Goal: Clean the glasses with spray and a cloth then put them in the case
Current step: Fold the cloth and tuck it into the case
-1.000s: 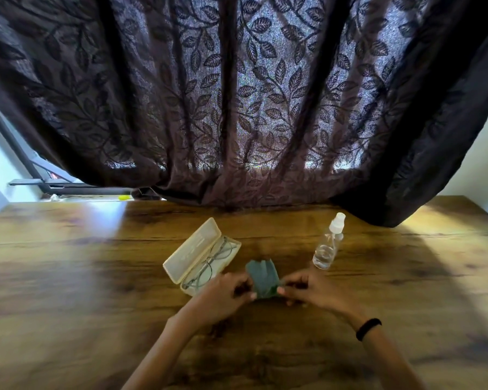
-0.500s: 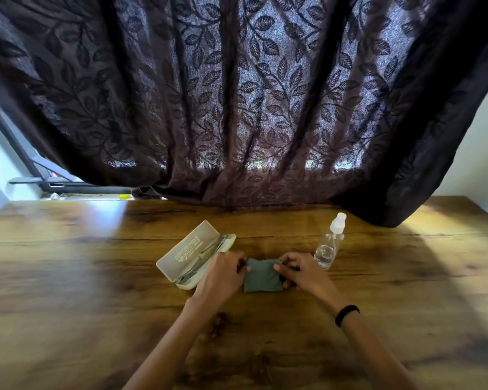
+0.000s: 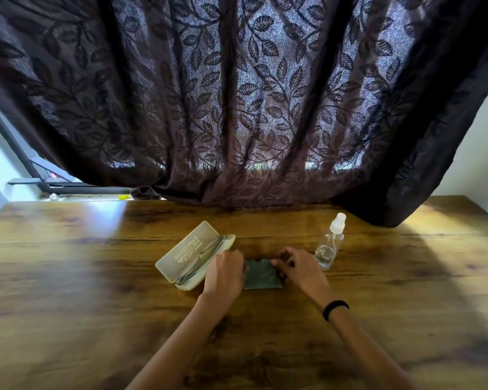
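A folded grey-green cloth (image 3: pixel 262 275) lies flat on the wooden table (image 3: pixel 68 305) between my hands. My left hand (image 3: pixel 226 273) pinches its left edge and my right hand (image 3: pixel 299 267) holds its upper right corner. Just left of my left hand a cream glasses case (image 3: pixel 186 250) lies open, lid tilted up, with thin-framed glasses (image 3: pixel 206 256) inside it. A clear spray bottle (image 3: pixel 328 243) with a white nozzle stands upright just right of my right hand.
A dark leaf-patterned curtain (image 3: pixel 237 108) hangs over the table's far edge. A window frame (image 3: pixel 26 178) shows at the far left. A black band sits on my right wrist (image 3: pixel 335 308).
The cloth went from held up and crumpled to folded flat on the table. Both hands moved forward with it. The case lid now leans further over the glasses.
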Motion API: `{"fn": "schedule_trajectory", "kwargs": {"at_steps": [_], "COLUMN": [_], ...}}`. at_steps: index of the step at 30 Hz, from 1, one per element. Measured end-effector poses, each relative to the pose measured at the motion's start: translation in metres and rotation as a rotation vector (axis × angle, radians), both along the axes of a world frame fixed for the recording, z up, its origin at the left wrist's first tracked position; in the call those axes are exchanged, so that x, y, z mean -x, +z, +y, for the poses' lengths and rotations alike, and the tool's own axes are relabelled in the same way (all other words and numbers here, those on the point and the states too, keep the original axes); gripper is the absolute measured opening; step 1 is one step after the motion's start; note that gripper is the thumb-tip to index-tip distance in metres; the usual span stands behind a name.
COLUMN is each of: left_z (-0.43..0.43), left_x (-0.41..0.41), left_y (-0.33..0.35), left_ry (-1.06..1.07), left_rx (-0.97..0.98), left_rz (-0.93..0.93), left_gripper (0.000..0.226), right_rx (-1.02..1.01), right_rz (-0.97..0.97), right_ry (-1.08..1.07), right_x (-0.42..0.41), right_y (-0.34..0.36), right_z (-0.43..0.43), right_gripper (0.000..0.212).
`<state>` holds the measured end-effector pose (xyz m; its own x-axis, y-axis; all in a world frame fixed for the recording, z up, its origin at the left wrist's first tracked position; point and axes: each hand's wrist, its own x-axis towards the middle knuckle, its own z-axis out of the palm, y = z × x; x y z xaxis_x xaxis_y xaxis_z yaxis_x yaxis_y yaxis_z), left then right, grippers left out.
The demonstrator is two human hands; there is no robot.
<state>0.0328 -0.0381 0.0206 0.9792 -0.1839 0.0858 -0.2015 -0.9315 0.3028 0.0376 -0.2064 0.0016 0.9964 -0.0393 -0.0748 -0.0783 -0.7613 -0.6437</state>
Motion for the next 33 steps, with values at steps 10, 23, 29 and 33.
{"fn": "schedule_trajectory", "kwargs": {"at_steps": [10, 23, 29, 33], "left_z": [0.018, 0.021, 0.025, 0.025], "left_x": [0.024, 0.035, 0.034, 0.030], "left_y": [-0.006, -0.011, -0.017, -0.020], "left_ry": [-0.313, -0.361, -0.369, -0.363], "left_rx": [0.036, -0.090, -0.062, -0.004], "left_rz": [0.077, -0.048, -0.053, -0.055], "left_gripper": [0.032, 0.030, 0.037, 0.032], "right_rx": [0.095, 0.217, 0.192, 0.328], "right_rz": [-0.036, 0.014, -0.101, -0.189], "right_ry": [0.089, 0.170, 0.350, 0.427], "right_x": [0.027, 0.037, 0.042, 0.043], "right_y": [0.002, 0.002, 0.003, 0.004], "right_z": [-0.007, -0.003, -0.010, -0.010], "right_gripper": [0.015, 0.013, 0.036, 0.033]}}
